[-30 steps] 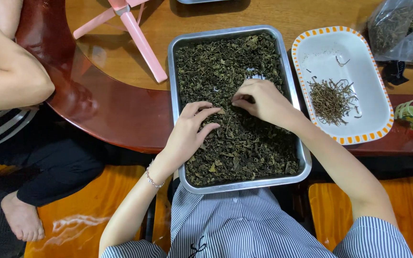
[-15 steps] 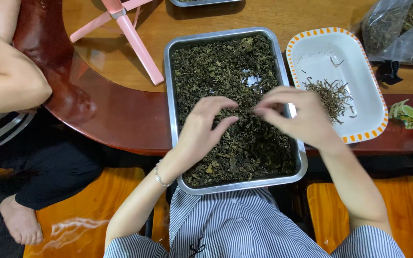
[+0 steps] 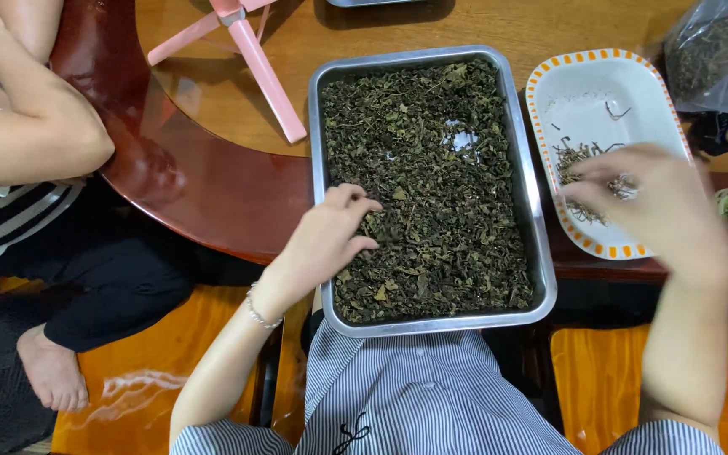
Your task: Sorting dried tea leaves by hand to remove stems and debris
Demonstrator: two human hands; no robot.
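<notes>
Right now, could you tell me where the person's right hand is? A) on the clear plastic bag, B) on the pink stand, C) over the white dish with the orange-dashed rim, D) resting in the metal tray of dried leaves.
C: the right hand, blurred, is above the white dish that holds a small pile of stems, while the left hand rests on the leaves in the metal tray.

The right hand (image 3: 663, 206) is motion-blurred over the white dish (image 3: 600, 93), so whether its fingertips pinch a stem cannot be told, and it hides part of the stems (image 3: 579, 160) there. The clear bag (image 3: 718, 50) and a second metal tray (image 3: 377, 2) are cut off by the top edge. The seated person (image 3: 35, 143) is cropped at the left edge.
</notes>
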